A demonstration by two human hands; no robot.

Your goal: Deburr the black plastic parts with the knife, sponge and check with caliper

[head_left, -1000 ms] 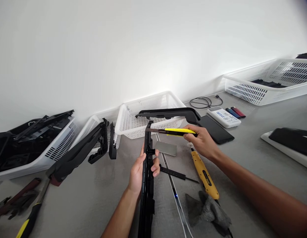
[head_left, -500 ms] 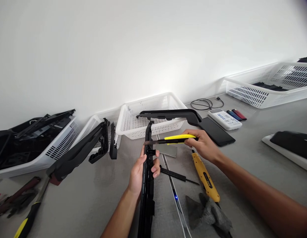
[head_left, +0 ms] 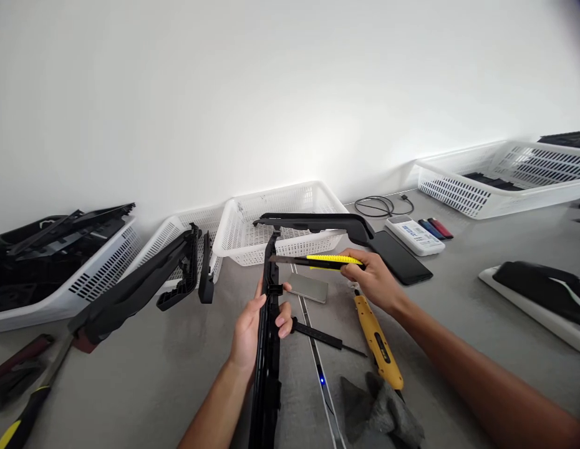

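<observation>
My left hand (head_left: 247,324) is wrapped round a long black plastic trim piece (head_left: 267,368), which points away from me with its far end raised. My right hand (head_left: 372,279) grips a utility knife (head_left: 334,262) by its yellow and black handle. The knife lies crosswise, its dark blade (head_left: 290,259) against the upper part of the trim, a little beyond my left fingers. Whether the blade edge bites into the plastic cannot be made out. Behind, another black trim piece (head_left: 318,221) rests across the rim of a white basket (head_left: 243,255).
Right of the trim lie a grey metal block (head_left: 309,288), a black slim tool (head_left: 318,333), a yellow power tool (head_left: 378,343) and a grey cloth (head_left: 381,408). Farther right are a black tablet (head_left: 402,259) and a white device (head_left: 414,235). A basket of black parts (head_left: 103,268) stands left.
The knife blade slid down the trim toward my left hand, then back up a little. My left hand keeps its hold. The view has turned slightly right.
</observation>
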